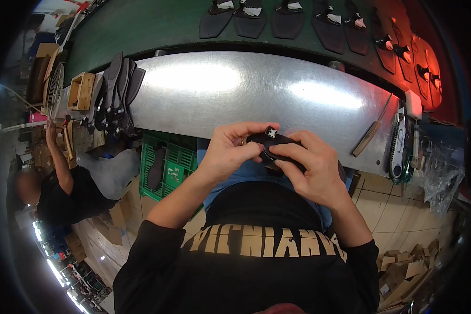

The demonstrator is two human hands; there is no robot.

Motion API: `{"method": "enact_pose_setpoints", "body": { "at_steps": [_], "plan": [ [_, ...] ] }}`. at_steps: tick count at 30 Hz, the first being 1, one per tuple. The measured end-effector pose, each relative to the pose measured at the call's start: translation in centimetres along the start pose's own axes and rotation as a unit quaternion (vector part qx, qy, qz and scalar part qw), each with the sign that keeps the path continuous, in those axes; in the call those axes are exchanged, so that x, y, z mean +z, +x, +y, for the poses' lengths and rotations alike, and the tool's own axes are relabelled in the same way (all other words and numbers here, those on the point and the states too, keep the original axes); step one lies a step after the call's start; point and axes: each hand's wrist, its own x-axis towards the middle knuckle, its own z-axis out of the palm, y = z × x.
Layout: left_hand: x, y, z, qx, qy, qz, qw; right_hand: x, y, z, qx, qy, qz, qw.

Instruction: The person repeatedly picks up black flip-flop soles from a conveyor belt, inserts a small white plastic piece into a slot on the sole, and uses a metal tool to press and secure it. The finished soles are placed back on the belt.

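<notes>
A black sandal [262, 140] is held between my hands over the near edge of the metal bench, close to my body. My left hand [226, 149] pinches its strap end, thumb and forefinger beside a small shiny white-and-black piece [270, 132]. From the other side, my right hand [315, 163] grips the sandal with its fingers bent onto the strap area. Much of the sole is hidden under my right hand. Farther off, several black sandals [288, 23] with white bits at their straps lie on a green belt [141, 32].
Black sandals [119, 86] are piled at the metal bench's [193, 107] left end, beside a wooden box [81, 90]. At right lie a wooden-handled pointed tool [367, 138] and a utility knife [399, 144]. A green crate [182, 180] stands below left. Another person [70, 193] is farther left.
</notes>
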Motion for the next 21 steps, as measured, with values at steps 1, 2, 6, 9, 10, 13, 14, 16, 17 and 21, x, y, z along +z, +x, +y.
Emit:
{"method": "enact_pose_setpoints", "body": {
  "at_steps": [1, 2, 6, 9, 10, 13, 14, 16, 17, 21],
  "plan": [
    [0.0, 0.0, 0.1, -0.009, 0.001, -0.001, 1.0, -0.2, 0.0, 0.0, 0.014, 0.015, -0.017, 1.0],
    [-0.1, 0.1, 0.2, -0.017, 0.002, -0.003, 1.0, -0.3, 0.0, 0.0, 0.029, 0.029, -0.034, 0.999],
    [-0.2, 0.4, 0.0, -0.009, 0.0, -0.005, 1.0, 0.3, -0.4, 0.2, 0.048, 0.055, -0.023, 0.997],
    [0.2, 0.4, -0.1, -0.007, -0.005, 0.01, 1.0, 0.8, -0.6, 0.4, 0.053, 0.056, 0.0, 0.997],
    [0.3, 0.4, -0.2, -0.004, -0.004, 0.015, 1.0, 0.9, -0.7, 0.5, 0.055, 0.059, 0.006, 0.997],
    [0.5, 0.4, -0.1, 0.003, -0.002, 0.024, 1.0, 1.2, -0.8, 0.7, 0.051, 0.052, 0.024, 0.997],
    [0.6, 0.3, 0.0, 0.006, -0.002, 0.027, 1.0, 1.3, -0.8, 0.8, 0.049, 0.047, 0.03, 0.997],
    [0.5, 0.4, -0.2, -0.011, -0.047, 0.04, 0.998, 1.5, -0.9, 0.6, 0.034, 0.028, 0.054, 0.998],
    [0.4, 0.4, -0.2, -0.019, -0.07, 0.046, 0.996, 1.7, -0.9, 0.5, 0.026, 0.019, 0.065, 0.997],
    [0.4, 0.3, 0.3, -0.068, -0.136, 0.042, 0.988, 2.2, -0.9, 0.8, -0.041, -0.024, 0.116, 0.992]
  ]
}}
